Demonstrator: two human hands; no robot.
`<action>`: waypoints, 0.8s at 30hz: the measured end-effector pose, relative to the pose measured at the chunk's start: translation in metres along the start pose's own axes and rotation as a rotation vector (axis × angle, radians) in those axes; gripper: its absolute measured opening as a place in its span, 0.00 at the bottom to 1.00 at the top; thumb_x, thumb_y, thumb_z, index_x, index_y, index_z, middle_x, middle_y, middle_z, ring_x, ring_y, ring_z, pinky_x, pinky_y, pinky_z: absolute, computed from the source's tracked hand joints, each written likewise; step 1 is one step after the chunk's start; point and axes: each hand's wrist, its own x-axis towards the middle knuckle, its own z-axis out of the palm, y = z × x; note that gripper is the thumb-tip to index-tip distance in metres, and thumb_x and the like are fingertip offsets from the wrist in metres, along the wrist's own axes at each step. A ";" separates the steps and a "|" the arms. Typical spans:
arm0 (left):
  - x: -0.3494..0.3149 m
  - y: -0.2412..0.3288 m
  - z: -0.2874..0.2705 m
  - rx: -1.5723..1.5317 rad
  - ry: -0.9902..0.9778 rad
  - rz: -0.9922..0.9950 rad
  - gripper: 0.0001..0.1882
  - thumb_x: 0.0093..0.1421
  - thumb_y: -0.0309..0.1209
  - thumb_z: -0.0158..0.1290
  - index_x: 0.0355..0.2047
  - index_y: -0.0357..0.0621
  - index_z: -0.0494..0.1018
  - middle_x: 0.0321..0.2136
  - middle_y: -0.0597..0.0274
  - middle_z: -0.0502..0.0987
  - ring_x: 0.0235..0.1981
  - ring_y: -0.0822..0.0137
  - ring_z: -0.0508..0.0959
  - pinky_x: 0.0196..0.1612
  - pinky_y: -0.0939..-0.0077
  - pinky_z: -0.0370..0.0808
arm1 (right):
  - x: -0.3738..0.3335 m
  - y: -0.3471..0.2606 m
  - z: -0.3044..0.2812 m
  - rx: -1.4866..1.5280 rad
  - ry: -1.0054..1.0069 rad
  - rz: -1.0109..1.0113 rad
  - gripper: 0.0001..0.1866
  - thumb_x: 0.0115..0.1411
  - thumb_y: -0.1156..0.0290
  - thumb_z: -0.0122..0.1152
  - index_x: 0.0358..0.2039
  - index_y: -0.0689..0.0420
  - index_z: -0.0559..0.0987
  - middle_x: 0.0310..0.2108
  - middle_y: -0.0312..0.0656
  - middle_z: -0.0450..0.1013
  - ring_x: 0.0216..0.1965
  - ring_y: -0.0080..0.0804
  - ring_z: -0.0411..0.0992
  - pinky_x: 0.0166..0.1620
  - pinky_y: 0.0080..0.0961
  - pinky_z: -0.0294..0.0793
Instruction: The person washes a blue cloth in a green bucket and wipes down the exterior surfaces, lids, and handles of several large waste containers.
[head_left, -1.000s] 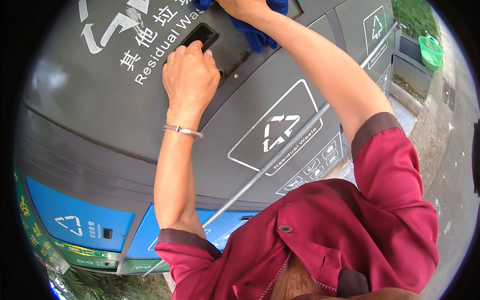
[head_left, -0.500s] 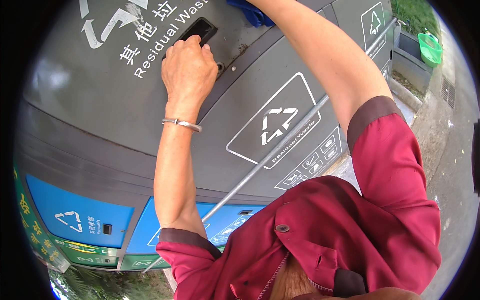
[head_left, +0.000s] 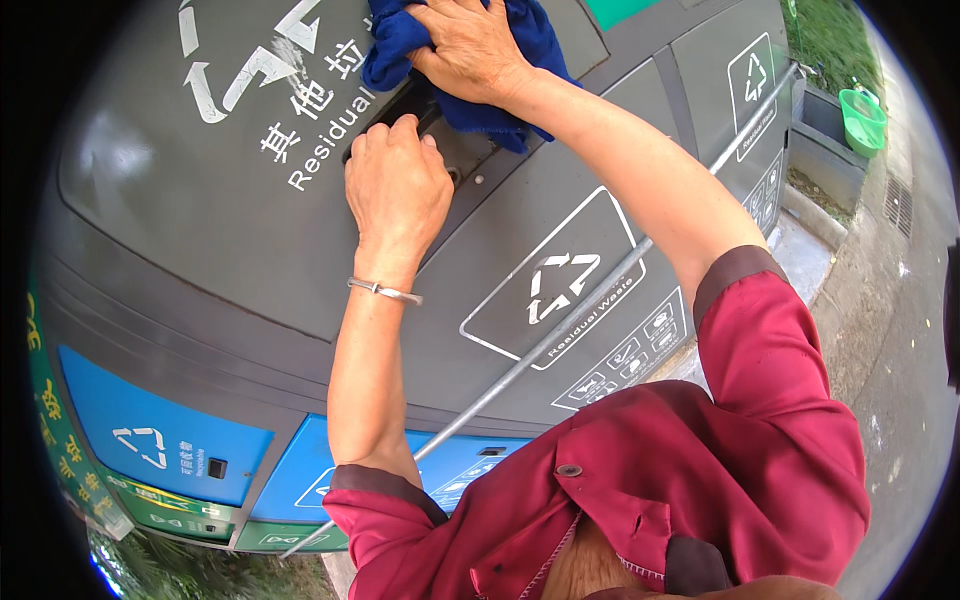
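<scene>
My left hand (head_left: pixel 398 195), with a metal bangle on its wrist, has its fingers curled into the dark recessed handle (head_left: pixel 418 103) of a grey waste bin's panel (head_left: pixel 200 220). The fingertips are partly hidden in the recess. Just above and to the right, my right hand (head_left: pixel 472 50) holds a dark blue cloth (head_left: pixel 482 118) against the grey surface. The cloth is bunched around the fingers and covers the upper end of the recess. A small round lock (head_left: pixel 454 177) sits beside my left hand.
A metal bar (head_left: pixel 530 355) runs slantwise across the bin front. Blue panels (head_left: pixel 165 425) of neighbouring bins stand at the lower left. At the far right are a grey trough (head_left: pixel 825 140), a green plastic basin (head_left: pixel 863 122) and a paved road (head_left: pixel 900 400).
My right hand has come down into view with the blue cloth, close to the handle. My left hand stays at the recess. The whole view has shifted slightly.
</scene>
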 end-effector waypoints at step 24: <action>-0.023 0.005 0.007 0.026 -0.030 -0.037 0.20 0.52 0.26 0.51 0.47 0.33 0.66 0.38 0.48 0.69 0.39 0.50 0.68 0.42 0.58 0.63 | 0.085 -0.092 0.081 0.458 -0.195 -0.697 0.14 0.39 0.64 0.61 0.28 0.56 0.75 0.44 0.44 0.65 0.49 0.48 0.60 0.46 0.44 0.65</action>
